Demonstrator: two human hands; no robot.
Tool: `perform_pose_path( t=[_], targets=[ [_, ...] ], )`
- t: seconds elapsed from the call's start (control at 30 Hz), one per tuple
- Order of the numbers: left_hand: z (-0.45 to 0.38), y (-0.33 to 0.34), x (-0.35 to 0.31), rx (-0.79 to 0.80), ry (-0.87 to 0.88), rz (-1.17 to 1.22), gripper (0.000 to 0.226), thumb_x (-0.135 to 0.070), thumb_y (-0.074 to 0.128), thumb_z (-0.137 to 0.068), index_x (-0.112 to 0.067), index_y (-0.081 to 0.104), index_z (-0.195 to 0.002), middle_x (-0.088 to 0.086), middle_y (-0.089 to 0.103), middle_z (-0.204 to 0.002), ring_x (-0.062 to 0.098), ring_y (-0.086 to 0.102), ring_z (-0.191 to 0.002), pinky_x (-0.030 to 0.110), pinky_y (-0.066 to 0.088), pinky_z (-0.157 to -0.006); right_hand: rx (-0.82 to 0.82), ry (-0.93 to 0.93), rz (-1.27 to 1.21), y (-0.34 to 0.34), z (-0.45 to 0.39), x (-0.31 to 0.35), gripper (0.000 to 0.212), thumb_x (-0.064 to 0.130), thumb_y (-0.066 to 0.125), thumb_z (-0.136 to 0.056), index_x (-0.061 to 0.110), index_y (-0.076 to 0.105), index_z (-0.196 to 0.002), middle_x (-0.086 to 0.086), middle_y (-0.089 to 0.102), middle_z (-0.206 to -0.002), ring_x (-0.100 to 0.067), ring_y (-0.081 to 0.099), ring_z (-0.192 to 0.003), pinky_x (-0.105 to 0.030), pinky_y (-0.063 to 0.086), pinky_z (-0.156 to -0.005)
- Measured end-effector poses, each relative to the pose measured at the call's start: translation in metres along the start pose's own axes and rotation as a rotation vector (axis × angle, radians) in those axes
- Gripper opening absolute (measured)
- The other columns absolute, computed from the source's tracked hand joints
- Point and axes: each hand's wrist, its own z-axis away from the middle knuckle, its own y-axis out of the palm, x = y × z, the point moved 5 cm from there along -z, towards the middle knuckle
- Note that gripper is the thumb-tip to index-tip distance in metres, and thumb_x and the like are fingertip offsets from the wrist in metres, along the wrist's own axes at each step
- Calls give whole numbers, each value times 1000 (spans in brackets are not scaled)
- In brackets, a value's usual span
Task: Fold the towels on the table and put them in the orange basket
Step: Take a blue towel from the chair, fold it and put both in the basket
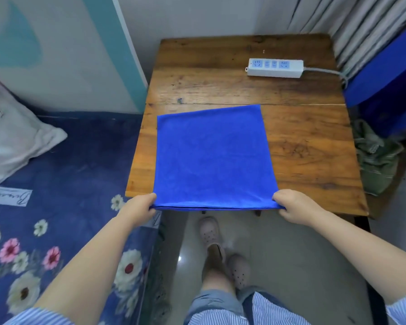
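Observation:
A blue towel (211,156) lies flat on the wooden table (302,141), folded so that two layers show along its near edge at the table's front. My left hand (138,207) pinches the near left corner of the towel. My right hand (293,205) pinches the near right corner. Both hands sit at the table's front edge. No orange basket is in view.
A white power strip (275,68) with a grey cord lies at the table's back right. A bed with a floral blue sheet (56,207) and a pillow (12,141) is on the left. Green shoes (375,156) and a blue object (389,66) are on the right.

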Motion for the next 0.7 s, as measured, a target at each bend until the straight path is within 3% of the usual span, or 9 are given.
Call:
perform_pose_path(
  t=[0.07, 0.17, 0.27, 0.37, 0.47, 0.57, 0.7],
  targets=[
    [2, -5, 3, -78, -67, 140, 34, -6, 45, -84, -20, 24, -62, 0, 40, -62, 23, 38, -67, 29, 23, -52, -56, 94, -238, -9, 3, -2, 39, 1, 51, -75, 20, 22, -56, -8, 48, -68, -22, 40, -67, -31, 21, -58],
    [-2, -23, 8, -229, -154, 412, 30, -4, 48, -82, -19, 30, -62, -1, 39, -58, 19, 34, -58, 28, 25, -50, -200, 242, -520, -30, -1, -9, 40, -4, 54, -73, 18, 26, -55, -13, 49, -64, -22, 32, -58, -31, 22, -54],
    [-13, -46, 10, -305, -174, 687, 15, -2, 46, -83, -16, 50, -80, 0, 50, -64, 14, 41, -57, 25, 32, -50, -319, 322, -687, -55, -13, -13, 35, -8, 51, -74, 17, 31, -58, -3, 40, -56, -15, 29, -51, -29, 24, -51],
    [-34, -69, 8, -343, -133, 871, 23, 0, 42, -85, -13, 61, -88, -3, 56, -70, 13, 47, -66, 22, 36, -57, -394, 355, -810, -81, -35, -17, 34, -8, 48, -80, 19, 37, -63, 0, 38, -53, -15, 29, -52, -29, 24, -52],
    [-70, -93, 13, -325, -141, 1073, 22, -2, 40, -89, -12, 60, -86, -4, 57, -77, 13, 50, -75, 28, 43, -71, -475, 398, -917, -108, -69, -20, 24, -3, 45, -87, 16, 42, -72, 1, 46, -57, -13, 35, -54, -22, 32, -51],
    [-90, -98, 11, -353, -180, 1118, 26, -10, 37, -94, -20, 51, -75, -4, 50, -74, 12, 43, -68, 26, 37, -62, -564, 442, -979, -124, -86, -22, 24, 2, 44, -90, 20, 50, -75, 6, 54, -66, -10, 46, -59, -11, 37, -49],
    [-129, -107, 8, -419, -220, 1106, 25, -17, 30, -97, -22, 42, -76, -5, 44, -73, 11, 39, -64, 25, 32, -56, -641, 534, -957, -137, -124, -28, 13, 7, 41, -93, 12, 53, -89, 1, 56, -76, -16, 49, -70, -25, 38, -62]
  ],
)
